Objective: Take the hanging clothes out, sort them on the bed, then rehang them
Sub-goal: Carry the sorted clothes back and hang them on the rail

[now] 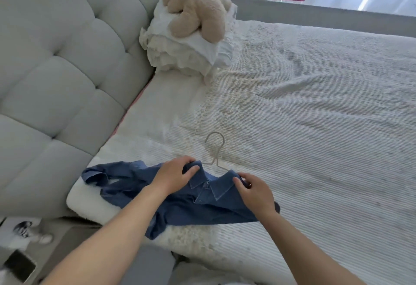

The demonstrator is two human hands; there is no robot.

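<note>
A dark blue denim shirt point(198, 203) lies spread on the near corner of the bed point(315, 115), collar pointing away from me. A pale wire hanger point(215, 147) sits inside its neck, the hook lying flat on the bedspread beyond the collar. My left hand point(173, 177) grips the left side of the collar, thumb over the fabric. On the right shoulder, beside the collar, my right hand point(254, 192) pinches the cloth between thumb and fingers. One sleeve trails to the left over the mattress edge.
A stack of white folded bedding point(186, 52) with a beige plush toy point(198, 5) on top sits at the head of the bed. A grey tufted headboard point(63, 63) runs along the left. A phone point(19, 266) lies on a low surface at lower left.
</note>
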